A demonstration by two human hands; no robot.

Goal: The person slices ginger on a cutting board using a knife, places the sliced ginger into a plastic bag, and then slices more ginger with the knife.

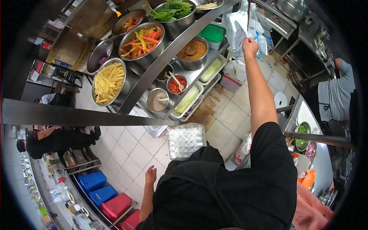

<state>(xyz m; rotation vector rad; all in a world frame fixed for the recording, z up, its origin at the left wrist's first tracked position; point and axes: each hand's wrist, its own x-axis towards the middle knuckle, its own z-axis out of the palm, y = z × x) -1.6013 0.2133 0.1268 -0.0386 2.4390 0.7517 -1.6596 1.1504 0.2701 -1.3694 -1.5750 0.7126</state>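
My right arm is stretched far forward, and my right hand (250, 46) is closed at the lower end of the clear and white plastic bags (248, 23) hanging at the top. Its fingers look wrapped on the plastic. My left hand (150, 174) hangs low at my side above the tiled floor, fingers slightly apart, holding nothing. Left of the bags, on the steel shelving, sit a container with a green lid (213, 33) and a pot of brown crumbly food (193, 53). Below the bags stands a lidded plastic bin (232, 75).
Steel bowls of potato strips (109, 82), sliced peppers (142, 41) and green leaves (173, 10) fill the upper shelf. A steel beam (76, 114) crosses in front. Egg trays (186, 141) are close before me. Co-workers stand left (57, 142) and right (335, 94).
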